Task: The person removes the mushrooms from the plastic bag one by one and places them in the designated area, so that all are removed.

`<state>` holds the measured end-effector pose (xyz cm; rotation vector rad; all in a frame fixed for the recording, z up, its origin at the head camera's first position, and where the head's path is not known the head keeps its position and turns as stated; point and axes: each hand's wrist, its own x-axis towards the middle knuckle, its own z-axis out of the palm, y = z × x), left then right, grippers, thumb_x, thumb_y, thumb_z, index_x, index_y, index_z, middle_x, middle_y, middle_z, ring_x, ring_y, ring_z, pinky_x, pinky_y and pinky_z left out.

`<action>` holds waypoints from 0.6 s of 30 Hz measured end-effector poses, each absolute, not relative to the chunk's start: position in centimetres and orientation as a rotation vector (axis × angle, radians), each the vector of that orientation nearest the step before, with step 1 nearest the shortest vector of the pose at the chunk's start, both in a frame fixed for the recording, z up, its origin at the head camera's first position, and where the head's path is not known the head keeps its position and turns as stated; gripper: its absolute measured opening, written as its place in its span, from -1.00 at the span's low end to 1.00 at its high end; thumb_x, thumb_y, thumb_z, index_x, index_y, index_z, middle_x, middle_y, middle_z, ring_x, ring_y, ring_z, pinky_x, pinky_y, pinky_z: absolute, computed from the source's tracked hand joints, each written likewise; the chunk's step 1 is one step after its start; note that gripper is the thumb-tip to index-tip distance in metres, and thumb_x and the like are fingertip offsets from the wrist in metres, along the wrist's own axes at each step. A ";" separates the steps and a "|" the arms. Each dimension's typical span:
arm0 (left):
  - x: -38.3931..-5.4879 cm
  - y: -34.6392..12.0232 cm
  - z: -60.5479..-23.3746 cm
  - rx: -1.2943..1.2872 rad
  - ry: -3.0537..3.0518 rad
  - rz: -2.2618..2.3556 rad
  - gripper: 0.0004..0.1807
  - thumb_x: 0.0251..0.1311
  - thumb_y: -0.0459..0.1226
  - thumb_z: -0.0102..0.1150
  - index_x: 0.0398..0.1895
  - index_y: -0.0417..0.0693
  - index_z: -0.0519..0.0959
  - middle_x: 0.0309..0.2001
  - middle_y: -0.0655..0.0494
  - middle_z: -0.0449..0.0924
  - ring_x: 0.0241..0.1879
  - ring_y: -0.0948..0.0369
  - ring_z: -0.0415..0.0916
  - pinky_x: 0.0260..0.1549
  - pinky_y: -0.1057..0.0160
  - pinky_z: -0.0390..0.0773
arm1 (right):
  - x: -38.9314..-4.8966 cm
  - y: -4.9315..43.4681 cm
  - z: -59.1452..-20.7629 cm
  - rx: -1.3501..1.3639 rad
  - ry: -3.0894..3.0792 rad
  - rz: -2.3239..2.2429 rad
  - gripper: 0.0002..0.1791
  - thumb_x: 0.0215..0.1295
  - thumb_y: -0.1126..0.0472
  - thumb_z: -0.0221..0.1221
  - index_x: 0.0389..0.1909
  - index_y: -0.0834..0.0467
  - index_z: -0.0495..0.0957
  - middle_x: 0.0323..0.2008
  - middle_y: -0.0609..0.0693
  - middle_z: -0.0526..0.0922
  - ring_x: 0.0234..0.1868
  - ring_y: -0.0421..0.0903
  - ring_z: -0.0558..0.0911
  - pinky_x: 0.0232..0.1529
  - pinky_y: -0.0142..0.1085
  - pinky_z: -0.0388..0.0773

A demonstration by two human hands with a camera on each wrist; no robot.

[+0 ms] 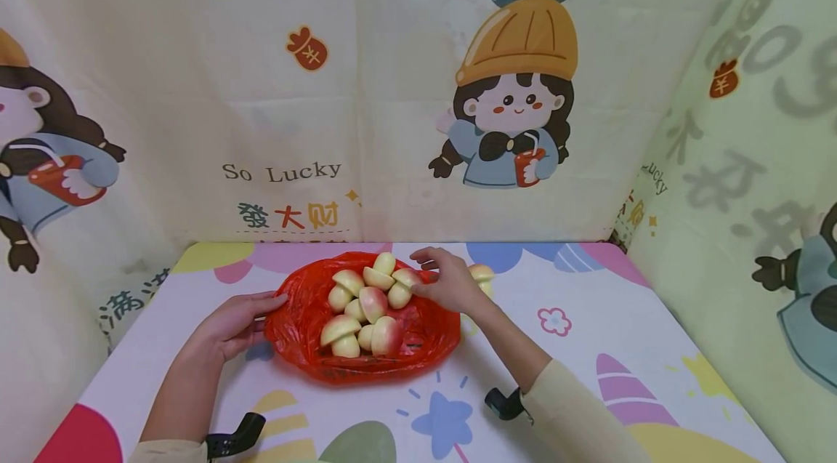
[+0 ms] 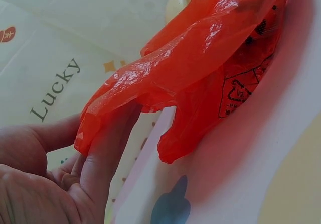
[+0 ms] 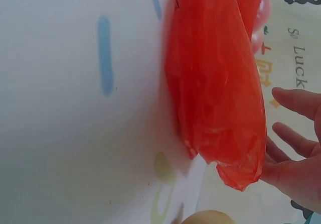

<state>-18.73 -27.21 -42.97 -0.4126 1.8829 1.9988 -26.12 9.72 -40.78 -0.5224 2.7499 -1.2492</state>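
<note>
A red plastic bag lies spread open on the table, with several mushroom-shaped pieces, cream with pinkish caps, inside it. At the bag's left edge my left hand pinches the plastic; in the left wrist view the thumb and fingers lie on either side of the bag's fold. My right hand reaches over the right rim, fingertips right beside a mushroom piece. Seen from the right wrist, its fingers are spread apart, holding nothing. Another mushroom piece lies outside the bag, partly behind the right hand.
The table wears a white cover printed with colourful shapes. Cartoon-printed cloth hangs behind it and along both sides. Black wrist cameras are strapped to both forearms.
</note>
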 end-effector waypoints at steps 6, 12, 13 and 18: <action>-18.7 -27.2 -42.9 -0.417 1.888 2.000 -0.21 0.50 -0.10 0.18 0.62 -0.26 0.13 -0.16 0.18 0.76 -0.23 0.18 0.77 -0.12 0.20 0.79 | -26.0 9.2 -40.9 -0.541 2.765 -1.202 -0.37 0.20 0.20 0.48 0.30 0.10 0.54 0.27 0.17 0.60 0.29 0.14 0.61 0.10 -0.01 0.75; -18.6 -27.1 -42.8 -0.415 1.888 2.005 -0.20 0.50 -0.10 0.19 0.62 -0.25 0.13 -0.15 0.19 0.75 -0.22 0.18 0.76 -0.11 0.20 0.79 | -26.0 8.9 -41.3 -0.588 2.775 -1.155 -0.35 0.18 0.19 0.49 0.30 0.12 0.54 0.24 0.18 0.61 0.26 0.15 0.62 0.17 -0.01 0.71; -18.6 -27.1 -42.8 -0.414 1.889 2.005 -0.20 0.50 -0.10 0.19 0.62 -0.25 0.13 -0.15 0.19 0.75 -0.22 0.18 0.77 -0.11 0.20 0.79 | -26.0 8.9 -41.3 -0.593 2.776 -1.146 -0.34 0.17 0.19 0.49 0.31 0.12 0.54 0.24 0.18 0.61 0.25 0.15 0.62 0.17 -0.01 0.71; -18.7 -27.1 -42.8 -0.411 1.894 2.007 -0.21 0.50 -0.10 0.19 0.62 -0.27 0.13 -0.15 0.19 0.76 -0.22 0.18 0.78 -0.12 0.19 0.79 | -26.0 8.5 -41.6 -0.602 2.777 -1.114 -0.32 0.16 0.19 0.50 0.33 0.13 0.53 0.24 0.15 0.60 0.23 0.14 0.62 0.13 -0.04 0.73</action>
